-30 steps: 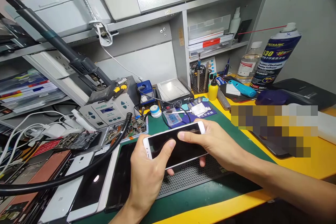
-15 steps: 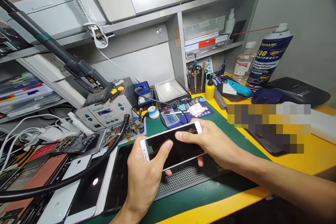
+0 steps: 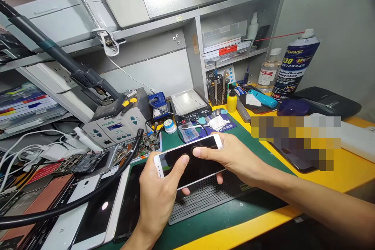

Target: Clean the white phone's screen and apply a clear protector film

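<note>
A white-framed smartphone (image 3: 202, 167) with a dark screen is held sideways above the bench. My left hand (image 3: 160, 187) grips its left end, thumb over the glass and a fingertip showing below the lower edge. Around the right end, my right hand (image 3: 231, 154) is closed, its thumb also over the screen. Both thumbs point towards the middle; whether they press the glass I cannot tell. The phone's back and most fingers behind it are hidden. Beneath the phone lies a grey perforated mat (image 3: 202, 199) on a green work mat (image 3: 252, 213).
Several phones and phone parts (image 3: 73, 211) lie at left, crossed by a black hose (image 3: 88, 199). A soldering station (image 3: 117, 127) and a tray of circuit boards (image 3: 146, 144) stand behind. At right are a spray can (image 3: 295, 68), a clear bottle (image 3: 268, 72) and a yellow bottle (image 3: 231, 102).
The whole view has shifted slightly, so the phone and both hands appear a little further left. The grip on the phone and the dark screen look the same.
</note>
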Available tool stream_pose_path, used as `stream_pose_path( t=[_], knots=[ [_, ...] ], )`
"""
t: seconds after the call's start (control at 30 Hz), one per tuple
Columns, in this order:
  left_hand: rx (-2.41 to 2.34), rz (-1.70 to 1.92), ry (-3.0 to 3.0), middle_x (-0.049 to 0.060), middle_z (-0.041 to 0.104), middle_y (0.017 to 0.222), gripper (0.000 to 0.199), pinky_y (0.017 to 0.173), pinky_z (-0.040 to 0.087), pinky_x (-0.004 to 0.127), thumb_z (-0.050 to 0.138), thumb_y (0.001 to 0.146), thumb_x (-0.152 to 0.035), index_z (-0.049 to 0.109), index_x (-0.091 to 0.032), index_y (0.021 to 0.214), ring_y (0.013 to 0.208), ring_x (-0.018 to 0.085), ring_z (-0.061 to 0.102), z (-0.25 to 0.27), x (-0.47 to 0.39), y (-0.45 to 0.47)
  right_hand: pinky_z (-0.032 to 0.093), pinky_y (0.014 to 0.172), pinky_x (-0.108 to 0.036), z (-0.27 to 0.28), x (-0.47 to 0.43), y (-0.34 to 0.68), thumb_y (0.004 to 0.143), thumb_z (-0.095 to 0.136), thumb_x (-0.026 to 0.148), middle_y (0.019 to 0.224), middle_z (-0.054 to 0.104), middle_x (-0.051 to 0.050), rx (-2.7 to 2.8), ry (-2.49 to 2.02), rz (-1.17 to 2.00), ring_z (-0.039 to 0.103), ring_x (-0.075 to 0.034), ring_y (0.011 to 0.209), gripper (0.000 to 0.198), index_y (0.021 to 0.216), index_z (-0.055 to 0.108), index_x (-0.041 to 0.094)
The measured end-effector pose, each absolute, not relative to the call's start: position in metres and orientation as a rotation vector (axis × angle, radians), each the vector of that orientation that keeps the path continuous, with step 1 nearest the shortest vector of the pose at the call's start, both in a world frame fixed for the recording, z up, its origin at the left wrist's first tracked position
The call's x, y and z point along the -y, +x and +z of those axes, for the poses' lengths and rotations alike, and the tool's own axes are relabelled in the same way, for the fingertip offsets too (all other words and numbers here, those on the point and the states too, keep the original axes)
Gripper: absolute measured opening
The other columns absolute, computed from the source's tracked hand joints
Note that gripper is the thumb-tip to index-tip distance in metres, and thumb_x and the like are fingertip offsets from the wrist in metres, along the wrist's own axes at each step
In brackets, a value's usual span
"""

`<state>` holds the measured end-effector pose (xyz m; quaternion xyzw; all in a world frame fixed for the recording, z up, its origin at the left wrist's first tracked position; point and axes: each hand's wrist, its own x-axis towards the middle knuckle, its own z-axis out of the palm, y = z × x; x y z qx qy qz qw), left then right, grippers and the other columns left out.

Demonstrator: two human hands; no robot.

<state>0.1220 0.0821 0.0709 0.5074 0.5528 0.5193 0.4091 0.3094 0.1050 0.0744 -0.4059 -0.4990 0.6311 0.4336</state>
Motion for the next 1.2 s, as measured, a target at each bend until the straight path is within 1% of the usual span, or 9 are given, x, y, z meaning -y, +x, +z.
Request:
stream_pose_path(
  t=[0.1, 0.2, 0.33, 0.4, 0.53, 0.67, 0.8, 1.03, 1.2],
  knots=[
    [-1.376, 1.327, 1.251, 0.000, 0.068, 0.078, 0.048, 0.036, 0.056, 0.027, 0.085, 0.073, -0.052, 0.062, -0.018, 0.097, 0.058, 0.018, 0.066, 0.069, -0.086, 0.120, 0.055, 0.045, -0.021, 0.078, -0.103, 0.312, 0.080, 0.084, 0.046, 0.084, 0.065, -0.002, 1.224, -0.930, 1.657, 0.063, -0.016, 0.070, 0.037, 0.094, 0.069, 0.016],
    [-1.345, 1.330, 1.239, 0.001, 0.068, 0.082, 0.048, 0.036, 0.058, 0.030, 0.085, 0.075, -0.052, 0.062, -0.017, 0.099, 0.059, 0.018, 0.066, 0.066, -0.090, 0.116, 0.058, 0.051, -0.022, 0.078, -0.103, 0.313, 0.082, 0.083, 0.045, 0.084, 0.066, -0.002, 1.212, -0.888, 1.694, 0.061, -0.014, 0.067, 0.033, 0.091, 0.070, 0.016],
    [-1.280, 1.303, 1.222, 0.002, 0.068, 0.087, 0.048, 0.036, 0.058, 0.029, 0.085, 0.077, -0.050, 0.062, -0.016, 0.102, 0.066, 0.020, 0.070, 0.067, -0.091, 0.114, 0.058, 0.054, -0.024, 0.077, -0.104, 0.314, 0.081, 0.085, 0.043, 0.086, 0.068, -0.002, 1.221, -0.888, 1.690, 0.062, -0.014, 0.065, 0.031, 0.093, 0.072, 0.018],
    [-1.227, 1.284, 1.193, 0.002, 0.068, 0.088, 0.044, 0.039, 0.059, 0.028, 0.080, 0.081, -0.050, 0.063, -0.016, 0.102, 0.066, 0.019, 0.069, 0.071, -0.090, 0.113, 0.058, 0.054, -0.024, 0.077, -0.104, 0.315, 0.081, 0.085, 0.043, 0.087, 0.069, -0.003, 1.217, -0.905, 1.690, 0.062, -0.015, 0.067, 0.031, 0.095, 0.073, 0.018],
    [-1.099, 1.232, 1.083, 0.002, 0.068, 0.089, 0.031, 0.052, 0.063, 0.031, 0.066, 0.090, -0.046, 0.063, -0.016, 0.100, 0.064, 0.017, 0.069, 0.078, -0.089, 0.109, 0.058, 0.054, -0.025, 0.077, -0.105, 0.319, 0.079, 0.087, 0.041, 0.083, 0.067, -0.002, 1.181, -0.926, 1.686, 0.060, -0.015, 0.066, 0.030, 0.092, 0.074, 0.018],
    [-1.032, 1.206, 1.016, 0.003, 0.071, 0.093, 0.026, 0.056, 0.064, 0.034, 0.065, 0.087, -0.039, 0.064, -0.017, 0.101, 0.064, 0.018, 0.070, 0.080, -0.088, 0.104, 0.059, 0.054, -0.025, 0.075, -0.106, 0.323, 0.080, 0.086, 0.038, 0.089, 0.067, -0.003, 1.170, -0.920, 1.692, 0.061, -0.015, 0.067, 0.029, 0.096, 0.074, 0.017],
    [-1.018, 1.215, 1.002, 0.003, 0.071, 0.091, 0.027, 0.055, 0.063, 0.032, 0.068, 0.085, -0.039, 0.065, -0.016, 0.099, 0.064, 0.018, 0.070, 0.081, -0.086, 0.103, 0.060, 0.055, -0.026, 0.074, -0.105, 0.325, 0.082, 0.086, 0.034, 0.091, 0.065, -0.003, 1.169, -0.918, 1.696, 0.062, -0.016, 0.069, 0.027, 0.098, 0.074, 0.017],
    [-1.009, 1.224, 1.005, 0.006, 0.073, 0.096, 0.029, 0.055, 0.063, 0.036, 0.066, 0.086, -0.038, 0.065, -0.016, 0.105, 0.066, 0.022, 0.072, 0.082, -0.085, 0.103, 0.059, 0.055, -0.026, 0.072, -0.106, 0.327, 0.084, 0.084, 0.038, 0.093, 0.066, -0.003, 1.195, -0.936, 1.695, 0.062, -0.015, 0.068, 0.027, 0.098, 0.072, 0.018],
    [-1.007, 1.204, 1.010, 0.002, 0.070, 0.083, 0.026, 0.052, 0.059, 0.032, 0.065, 0.088, -0.037, 0.066, -0.017, 0.104, 0.057, 0.019, 0.069, 0.080, -0.087, 0.102, 0.060, 0.055, -0.026, 0.073, -0.107, 0.327, 0.082, 0.085, 0.040, 0.091, 0.067, -0.004, 1.209, -0.972, 1.680, 0.064, -0.016, 0.068, 0.030, 0.098, 0.071, 0.018]
  ],
)
